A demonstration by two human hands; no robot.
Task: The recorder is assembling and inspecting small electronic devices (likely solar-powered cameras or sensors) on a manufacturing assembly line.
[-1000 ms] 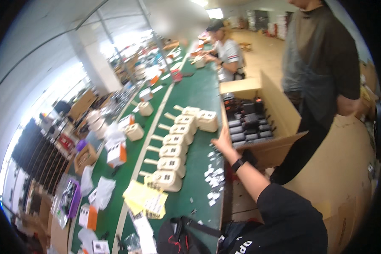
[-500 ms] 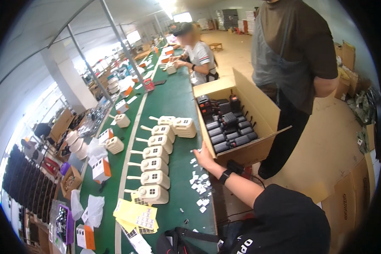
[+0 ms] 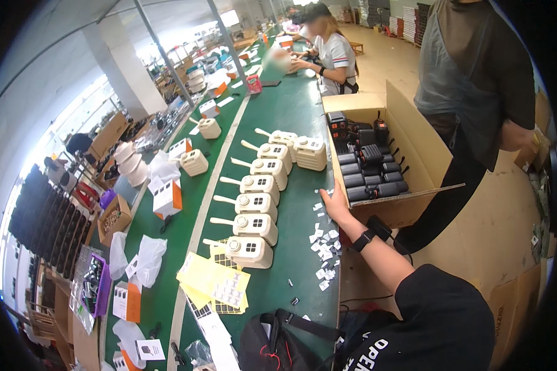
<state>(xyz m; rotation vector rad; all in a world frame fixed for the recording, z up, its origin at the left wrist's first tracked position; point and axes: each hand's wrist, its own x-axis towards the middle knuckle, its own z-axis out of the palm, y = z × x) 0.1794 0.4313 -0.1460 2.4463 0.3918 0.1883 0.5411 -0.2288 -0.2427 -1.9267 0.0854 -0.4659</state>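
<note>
Right hand (image 3: 336, 204) spread, thumb out, touching, no clear grip on open-topped brown cardboard box (image 3: 413, 137) of black devices (image 3: 371, 156); left hand: can't tell.

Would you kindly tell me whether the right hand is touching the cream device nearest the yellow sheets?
Apart: the head view plainly shows green tabletop between the right hand and the cream device.

The right forearm (image 3: 387, 263) is slanting up and leftward, while the right hand (image 3: 336, 206) is pointing ahead (thumb (image 3: 324, 196) standing apart)
</note>
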